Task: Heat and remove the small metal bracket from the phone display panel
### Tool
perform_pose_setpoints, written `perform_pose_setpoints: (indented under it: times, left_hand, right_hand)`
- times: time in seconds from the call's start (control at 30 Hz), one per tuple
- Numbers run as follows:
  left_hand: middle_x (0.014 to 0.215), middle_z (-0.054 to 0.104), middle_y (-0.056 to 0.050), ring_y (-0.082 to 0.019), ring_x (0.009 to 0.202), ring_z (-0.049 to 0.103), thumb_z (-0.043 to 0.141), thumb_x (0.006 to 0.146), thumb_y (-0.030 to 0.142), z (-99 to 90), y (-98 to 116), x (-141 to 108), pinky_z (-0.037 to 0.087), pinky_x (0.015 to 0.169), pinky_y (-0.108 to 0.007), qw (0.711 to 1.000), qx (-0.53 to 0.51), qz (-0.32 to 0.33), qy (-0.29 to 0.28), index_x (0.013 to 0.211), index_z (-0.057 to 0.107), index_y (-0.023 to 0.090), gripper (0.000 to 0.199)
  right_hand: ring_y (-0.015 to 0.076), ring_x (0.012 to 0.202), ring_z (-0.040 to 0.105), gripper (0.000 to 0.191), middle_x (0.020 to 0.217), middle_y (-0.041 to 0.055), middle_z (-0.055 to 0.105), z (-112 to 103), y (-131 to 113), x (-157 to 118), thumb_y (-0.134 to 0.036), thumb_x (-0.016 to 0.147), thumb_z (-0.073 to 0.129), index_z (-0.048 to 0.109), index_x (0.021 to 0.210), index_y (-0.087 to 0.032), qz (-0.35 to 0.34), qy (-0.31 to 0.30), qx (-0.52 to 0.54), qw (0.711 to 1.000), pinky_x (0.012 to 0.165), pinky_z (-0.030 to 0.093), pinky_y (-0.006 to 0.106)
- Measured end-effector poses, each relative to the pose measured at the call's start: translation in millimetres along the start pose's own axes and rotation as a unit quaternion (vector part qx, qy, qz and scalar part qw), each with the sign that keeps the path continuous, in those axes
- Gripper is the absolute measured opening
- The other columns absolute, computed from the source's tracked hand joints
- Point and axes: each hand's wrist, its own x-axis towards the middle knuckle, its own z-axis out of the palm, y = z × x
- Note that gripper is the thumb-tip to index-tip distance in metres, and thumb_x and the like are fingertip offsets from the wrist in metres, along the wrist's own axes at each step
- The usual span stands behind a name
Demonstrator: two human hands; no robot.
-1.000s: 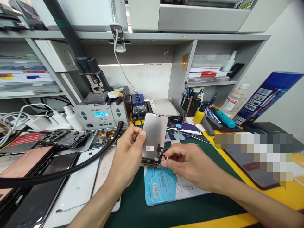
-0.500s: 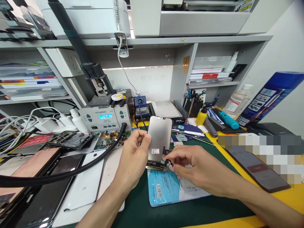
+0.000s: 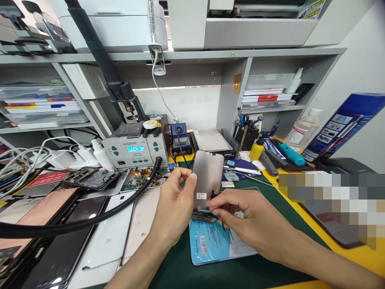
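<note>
A phone screen [image 3: 207, 172] stands nearly upright, its grey metal back with a small white label facing me. My left hand [image 3: 176, 204] grips it by the left edge between thumb and fingers. At the screen's lower right corner, my right hand [image 3: 249, 216] pinches a black flex cable [image 3: 213, 193], which the fingertips partly hide. Below both hands lies a blue and white package [image 3: 204, 245] with a barcode, on the green mat [image 3: 237, 277].
Several phones and back covers [image 3: 111, 228] lie at the left, crossed by a black hose [image 3: 120, 212]. Behind stands a hot-air station [image 3: 135, 150] beside a tray of circuit boards [image 3: 140, 178]. Tweezers [image 3: 255, 176], bottles and a phone [image 3: 331, 224] are at the right.
The screen and both hands appear slightly further right and lower in view. My right fingertips have closed in over the flex cable at the screen's bottom, hiding more of it.
</note>
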Motion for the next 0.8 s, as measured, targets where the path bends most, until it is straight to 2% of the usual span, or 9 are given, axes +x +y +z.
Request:
perform_pose_setpoints:
  times: [0.13,0.43,0.6,0.8]
  left_hand:
    - [0.075,0.053,-0.001,-0.014,0.064,0.045,0.061,0.094,0.046,0.8,0.1,0.2,0.033,0.054,-0.023,1.000,-0.001,0.010,0.002,0.088,0.057,0.018,0.028]
    - [0.077,0.054,-0.001,-0.013,0.065,0.046,0.061,0.095,0.045,-0.6,0.5,-1.7,0.035,0.058,-0.024,1.000,-0.007,0.012,-0.003,0.088,0.057,0.018,0.028]
    - [0.074,0.051,0.001,-0.012,0.061,0.040,0.061,0.095,0.045,-0.3,0.6,-3.9,0.032,0.054,-0.023,1.000,-0.003,0.013,-0.002,0.087,0.057,0.018,0.028]
    - [0.075,0.051,0.001,-0.012,0.060,0.041,0.060,0.097,0.047,0.5,0.8,-1.4,0.030,0.051,-0.023,1.000,0.002,0.016,-0.009,0.090,0.056,0.020,0.028]
  right_hand:
    - [0.0092,0.072,0.063,0.015,0.087,-0.0035,0.070,3.7,0.9,-1.4,-0.022,0.094,0.056,0.072,0.093,-0.025,-0.001,0.009,0.025,1.000,0.062,0.045,0.020]
    - [0.0076,0.068,0.060,0.016,0.084,-0.0042,0.068,4.9,-1.9,-4.1,-0.019,0.093,0.055,0.071,0.091,-0.024,-0.025,0.005,0.048,0.999,0.062,0.044,0.019]
    - [0.0075,0.061,0.057,0.016,0.079,-0.0043,0.067,6.4,-1.5,-2.6,-0.019,0.093,0.055,0.071,0.091,-0.023,0.000,-0.013,0.059,0.998,0.055,0.042,0.019]
    - [0.0062,0.060,0.055,0.015,0.078,-0.0057,0.065,8.0,-1.6,-1.6,-0.018,0.093,0.055,0.070,0.091,-0.024,-0.007,-0.012,0.053,0.999,0.055,0.042,0.018]
